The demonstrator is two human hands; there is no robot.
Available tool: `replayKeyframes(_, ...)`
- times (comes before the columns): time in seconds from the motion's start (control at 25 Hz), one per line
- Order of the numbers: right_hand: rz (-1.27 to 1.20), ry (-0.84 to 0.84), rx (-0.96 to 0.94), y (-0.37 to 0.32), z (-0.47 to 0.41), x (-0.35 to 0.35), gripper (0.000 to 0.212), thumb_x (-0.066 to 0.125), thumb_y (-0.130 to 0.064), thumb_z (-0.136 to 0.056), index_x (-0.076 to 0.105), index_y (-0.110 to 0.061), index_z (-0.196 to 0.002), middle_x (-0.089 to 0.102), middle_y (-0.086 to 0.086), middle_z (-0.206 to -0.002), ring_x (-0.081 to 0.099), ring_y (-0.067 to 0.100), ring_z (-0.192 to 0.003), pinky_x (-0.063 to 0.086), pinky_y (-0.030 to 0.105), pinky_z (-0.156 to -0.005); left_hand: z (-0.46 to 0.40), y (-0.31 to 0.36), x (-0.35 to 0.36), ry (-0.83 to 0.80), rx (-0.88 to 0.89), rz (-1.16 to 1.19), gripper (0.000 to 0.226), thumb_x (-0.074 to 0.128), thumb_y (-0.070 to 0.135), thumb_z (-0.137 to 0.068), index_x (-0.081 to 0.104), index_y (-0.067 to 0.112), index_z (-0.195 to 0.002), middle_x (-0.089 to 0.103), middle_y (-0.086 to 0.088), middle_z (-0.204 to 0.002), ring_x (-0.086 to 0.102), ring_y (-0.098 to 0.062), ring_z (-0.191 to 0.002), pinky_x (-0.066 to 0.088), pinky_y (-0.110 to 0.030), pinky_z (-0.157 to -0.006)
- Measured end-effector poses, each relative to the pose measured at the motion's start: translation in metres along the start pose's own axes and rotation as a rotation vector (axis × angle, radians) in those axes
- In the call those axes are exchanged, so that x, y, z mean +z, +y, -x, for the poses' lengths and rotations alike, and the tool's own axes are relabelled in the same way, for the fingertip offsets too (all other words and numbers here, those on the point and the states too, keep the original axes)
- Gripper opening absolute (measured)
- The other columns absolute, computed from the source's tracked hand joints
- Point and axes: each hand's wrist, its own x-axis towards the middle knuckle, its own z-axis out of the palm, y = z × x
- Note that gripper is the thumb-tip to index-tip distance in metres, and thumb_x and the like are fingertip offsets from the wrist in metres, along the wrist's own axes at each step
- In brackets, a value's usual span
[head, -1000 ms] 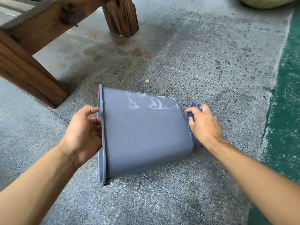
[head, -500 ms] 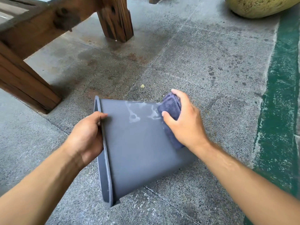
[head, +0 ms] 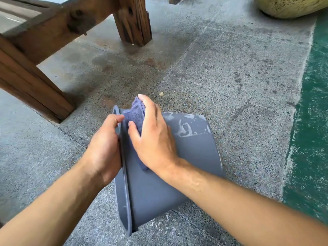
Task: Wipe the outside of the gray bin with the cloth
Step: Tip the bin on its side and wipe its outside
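The gray bin (head: pixel 191 157) lies on its side on the concrete floor, its open rim facing left. White soapy streaks (head: pixel 184 128) mark its upper wall near the base end. My left hand (head: pixel 104 150) grips the rim from the open side. My right hand (head: pixel 154 137) presses a dark blue cloth (head: pixel 134 114) flat against the bin's upper wall, close to the rim. Most of the cloth is hidden under my palm.
A heavy wooden frame (head: pixel 35 82) stands to the left, with a wooden post (head: pixel 133 20) behind. A yellowish rounded object (head: pixel 287 6) sits at the top right. A green-painted floor strip (head: pixel 316 121) runs along the right.
My right hand has carried the cloth from the bin's base end, over the upper wall, leftward to the rim. The left hand's grip has shifted onto the rim, and the bin has tilted slightly.
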Motion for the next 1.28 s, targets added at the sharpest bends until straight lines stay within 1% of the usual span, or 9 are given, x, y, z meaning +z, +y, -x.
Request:
replayKeyframes(0.04, 0.037, -0.006, -0.002, 0.004, 0.001, 0.001, 0.063, 0.063, -0.021, -0.092, 0.037, -0.019, -0.149, 0.05, 0.007, -0.144, 0.061, 0.039, -0.118, 0.052, 0.054, -0.091, 0.0, -0.002, -0.001, 0.024, 0.011, -0.016, 0.041, 0.044, 0.035, -0.101, 0.074, 0.011, -0.117, 0.078, -0.015, -0.109, 0.075, -0.025, -0.099, 0.058, -0.039, -0.09)
replayKeyframes(0.12, 0.116, 0.005, -0.003, 0.014, 0.002, 0.001, 0.062, 0.063, -0.024, -0.092, 0.038, -0.02, -0.149, 0.051, 0.007, -0.141, 0.063, 0.039, -0.112, 0.054, 0.053, -0.085, -0.003, -0.008, -0.006, 0.075, 0.055, -0.04, 0.035, 0.046, 0.03, -0.104, 0.065, 0.007, -0.123, 0.076, -0.017, -0.115, 0.075, -0.023, -0.096, 0.06, -0.037, -0.081)
replayKeyframes(0.2, 0.166, 0.038, 0.007, 0.026, 0.0, -0.004, 0.061, 0.063, -0.026, -0.092, 0.04, -0.02, -0.148, 0.053, 0.006, -0.139, 0.064, 0.037, -0.111, 0.055, 0.052, -0.084, -0.003, -0.013, -0.01, 0.107, 0.079, -0.031, 0.023, 0.048, 0.023, -0.105, 0.062, 0.012, -0.119, 0.077, -0.013, -0.11, 0.076, -0.018, -0.085, 0.061, -0.033, -0.068)
replayKeyframes(0.28, 0.173, 0.067, 0.033, 0.039, -0.005, -0.011, 0.061, 0.063, -0.027, -0.092, 0.04, -0.021, -0.147, 0.053, 0.006, -0.139, 0.063, 0.036, -0.113, 0.054, 0.052, -0.086, -0.001, -0.016, -0.012, 0.111, 0.076, -0.023, 0.018, 0.05, 0.017, -0.104, 0.061, 0.015, -0.118, 0.079, -0.009, -0.104, 0.076, -0.017, -0.081, 0.061, -0.032, -0.064)
replayKeyframes(0.56, 0.246, 0.174, 0.103, 0.087, -0.014, -0.041, 0.058, 0.065, -0.025, -0.092, 0.043, -0.02, -0.145, 0.056, 0.007, -0.137, 0.064, 0.035, -0.111, 0.052, 0.045, -0.089, 0.001, -0.023, -0.021, 0.113, 0.082, -0.025, 0.02, 0.051, 0.019, -0.104, 0.063, 0.02, -0.12, 0.079, -0.004, -0.102, 0.075, -0.015, -0.079, 0.062, -0.034, -0.065)
replayKeyframes(0.76, 0.316, 0.202, 0.246, 0.125, -0.017, -0.066, 0.059, 0.061, -0.03, -0.094, 0.04, -0.021, -0.148, 0.052, 0.006, -0.143, 0.062, 0.035, -0.115, 0.052, 0.045, -0.09, 0.002, -0.025, -0.021, 0.095, 0.09, -0.005, 0.022, 0.051, 0.019, -0.104, 0.063, 0.019, -0.122, 0.08, 0.001, -0.095, 0.075, -0.012, -0.076, 0.062, -0.032, -0.064)
replayKeyframes(0.92, 0.359, 0.23, 0.304, 0.147, -0.016, -0.084, 0.057, 0.061, -0.029, -0.094, 0.041, -0.02, -0.147, 0.053, 0.008, -0.144, 0.06, 0.036, -0.118, 0.049, 0.043, -0.091, 0.002, -0.026, -0.022, 0.098, 0.09, 0.001, 0.026, 0.052, 0.019, -0.103, 0.062, 0.017, -0.126, 0.079, 0.0, -0.097, 0.075, -0.012, -0.077, 0.063, -0.034, -0.069)
replayKeyframes(1.16, 0.406, 0.174, 0.386, 0.169, -0.006, -0.1, 0.059, 0.064, -0.024, -0.094, 0.039, -0.018, -0.147, 0.055, 0.012, -0.141, 0.06, 0.038, -0.118, 0.05, 0.046, -0.094, -0.002, -0.028, -0.028, 0.128, 0.06, 0.021, 0.018, 0.052, 0.022, -0.103, 0.066, 0.023, -0.114, 0.079, 0.0, -0.095, 0.075, -0.012, -0.075, 0.063, -0.034, -0.065)
replayKeyframes(1.28, 0.407, 0.086, 0.413, 0.178, 0.008, -0.108, 0.058, 0.067, -0.023, -0.092, 0.042, -0.017, -0.144, 0.059, 0.014, -0.134, 0.06, 0.037, -0.117, 0.05, 0.045, -0.097, -0.002, -0.03, -0.032, 0.139, 0.047, 0.02, 0.021, 0.05, 0.023, -0.104, 0.066, 0.023, -0.117, 0.079, 0.0, -0.094, 0.075, -0.012, -0.074, 0.063, -0.035, -0.065)
